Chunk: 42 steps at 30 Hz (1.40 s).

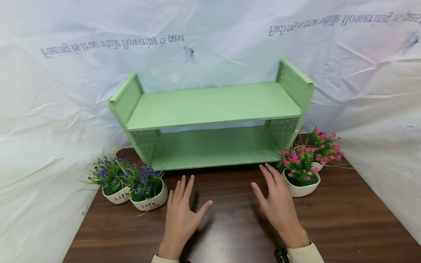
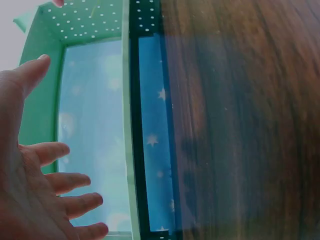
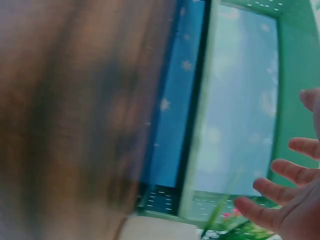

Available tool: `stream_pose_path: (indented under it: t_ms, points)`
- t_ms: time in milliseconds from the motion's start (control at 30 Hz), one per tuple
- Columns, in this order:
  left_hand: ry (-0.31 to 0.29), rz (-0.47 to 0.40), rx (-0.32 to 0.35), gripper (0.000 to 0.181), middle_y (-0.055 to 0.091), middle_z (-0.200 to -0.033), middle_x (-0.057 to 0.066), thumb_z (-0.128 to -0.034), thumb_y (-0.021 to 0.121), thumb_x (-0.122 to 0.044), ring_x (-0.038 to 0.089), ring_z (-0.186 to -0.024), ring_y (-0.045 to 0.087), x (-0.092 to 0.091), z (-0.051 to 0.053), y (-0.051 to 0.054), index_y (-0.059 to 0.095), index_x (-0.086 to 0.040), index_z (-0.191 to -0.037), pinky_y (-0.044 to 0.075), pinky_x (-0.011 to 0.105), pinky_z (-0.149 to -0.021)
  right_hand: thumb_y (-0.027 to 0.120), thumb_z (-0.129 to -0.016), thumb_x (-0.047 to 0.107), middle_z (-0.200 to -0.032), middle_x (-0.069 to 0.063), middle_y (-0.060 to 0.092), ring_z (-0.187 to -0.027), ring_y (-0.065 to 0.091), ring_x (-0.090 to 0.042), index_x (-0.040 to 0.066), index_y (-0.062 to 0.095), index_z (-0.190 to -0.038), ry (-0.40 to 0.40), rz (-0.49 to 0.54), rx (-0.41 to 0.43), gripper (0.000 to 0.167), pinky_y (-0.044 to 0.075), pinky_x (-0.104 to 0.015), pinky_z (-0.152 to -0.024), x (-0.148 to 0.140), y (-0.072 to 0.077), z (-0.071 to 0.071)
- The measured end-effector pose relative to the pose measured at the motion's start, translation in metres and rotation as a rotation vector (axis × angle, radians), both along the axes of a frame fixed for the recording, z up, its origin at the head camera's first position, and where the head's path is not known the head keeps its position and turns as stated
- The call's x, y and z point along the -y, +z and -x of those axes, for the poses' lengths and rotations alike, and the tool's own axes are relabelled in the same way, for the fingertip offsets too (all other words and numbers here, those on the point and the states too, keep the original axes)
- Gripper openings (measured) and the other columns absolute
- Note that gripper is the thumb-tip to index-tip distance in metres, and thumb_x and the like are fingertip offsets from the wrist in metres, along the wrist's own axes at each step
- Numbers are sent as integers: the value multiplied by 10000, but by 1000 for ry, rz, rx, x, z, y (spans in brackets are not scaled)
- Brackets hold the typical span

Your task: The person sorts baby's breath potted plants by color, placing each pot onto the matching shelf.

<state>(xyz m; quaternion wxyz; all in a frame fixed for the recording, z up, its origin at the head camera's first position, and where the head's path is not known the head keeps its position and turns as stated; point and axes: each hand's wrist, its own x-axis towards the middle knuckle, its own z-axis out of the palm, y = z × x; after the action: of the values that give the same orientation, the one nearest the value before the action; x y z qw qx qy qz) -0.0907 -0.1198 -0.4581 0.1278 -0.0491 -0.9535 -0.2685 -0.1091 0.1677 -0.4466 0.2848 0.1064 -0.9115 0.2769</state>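
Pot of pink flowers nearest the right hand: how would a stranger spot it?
Find the green shelf. At the shelf's right end, the front pot of pink flowers stands beside the right hand. It partly hides the similar pot behind.

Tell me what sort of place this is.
Probably a makeshift, screened tabletop setup: wrinkled whitish printed sheeting hangs behind and beside a dark brown woodgrain table bearing a pale green two-tier shelf.

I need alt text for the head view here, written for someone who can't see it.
A person's left hand and right hand, both empty with fingers extended, are over a brown wood-grain table, in front of a green two-tier shelf. Two potted purple-flowered plants stand by its left end, two potted pink-flowered plants by its right.
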Motion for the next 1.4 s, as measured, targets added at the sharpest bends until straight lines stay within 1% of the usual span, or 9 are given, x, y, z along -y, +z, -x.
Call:
stream_pose_path:
  t_ms: [233, 433, 533, 633, 767, 1000, 1100, 1267, 1400]
  points:
    - [-26, -100, 37, 943, 319, -1703, 132, -902, 789, -576, 424, -1534, 359, 2, 0, -2, 354, -221, -1660, 272, 670, -1212, 799, -934, 76, -1403, -206, 602, -1298, 586, -381, 4, 597, -1432, 2, 81, -135, 543, 480, -539, -1016, -9, 36, -5]
    - [-44, -227, 107, 878, 372, -1683, 101, -911, 823, -485, 410, -1491, 431, 3, 0, -6, 398, -242, -1640, 420, 652, -1120, 772, -944, 4, -1250, -190, 673, -1073, 648, -333, -3, 655, -1350, -5, 156, -213, 423, 466, -318, -879, -29, 71, 5]
    - [-46, -271, 137, 852, 391, -1675, 90, -922, 819, -459, 381, -1485, 448, 4, 0, -7, 404, -247, -1636, 440, 632, -1111, 766, -948, -1, -1182, -181, 696, -942, 653, -260, -9, 682, -1308, -5, 169, -241, 370, 451, -217, -778, -39, 88, 10]
    - [-60, -301, 138, 828, 426, -1652, 110, -935, 813, -435, 370, -1479, 461, 5, -1, -8, 418, -221, -1629, 435, 623, -1121, 764, -947, -4, -1137, -176, 709, -830, 609, -101, -21, 699, -1278, 2, 182, -262, 337, 435, -117, -723, -47, 103, 17]
    - [-71, -327, 127, 802, 495, -1602, 111, -935, 817, -422, 356, -1460, 489, 6, 0, -7, 447, -207, -1613, 437, 604, -1128, 755, -957, 11, -1127, -188, 708, -842, 536, 40, -32, 702, -1266, 7, 181, -274, 316, 429, -104, -738, -55, 121, 26]
    - [-88, -395, 129, 674, 640, -1453, 111, -973, 776, -411, 348, -1380, 577, 9, 2, -7, 527, -183, -1557, 459, 591, -1109, 762, -959, 56, -1131, -190, 688, -809, 516, 101, -24, 697, -1282, -1, 163, -247, 338, 427, -115, -740, -64, 138, 40]
    - [-83, -446, 141, 606, 695, -1367, 88, -978, 780, -357, 319, -1332, 620, 10, 0, -6, 575, -164, -1514, 468, 573, -1103, 773, -954, 70, -1158, -202, 665, -796, 568, 9, -27, 683, -1298, -10, 161, -223, 369, 430, -130, -739, -68, 144, 47]
    - [-106, -502, 122, 484, 755, -1223, 92, -992, 768, -305, 260, -1148, 725, 12, -4, -6, 657, -96, -1414, 549, 506, -1008, 766, -970, 115, -1251, -275, 606, -927, 644, -357, -65, 617, -1356, -22, 174, -139, 451, 403, -103, -760, -74, 159, 59]
    - [-115, -523, 116, 365, 773, -1143, 96, -997, 761, -224, 197, -1037, 750, 12, -4, -5, 708, -69, -1324, 594, 411, -920, 741, -999, 178, -1327, -298, 538, -1076, 596, -438, -79, 541, -1420, -43, 185, -41, 533, 392, -118, -777, -81, 176, 68]
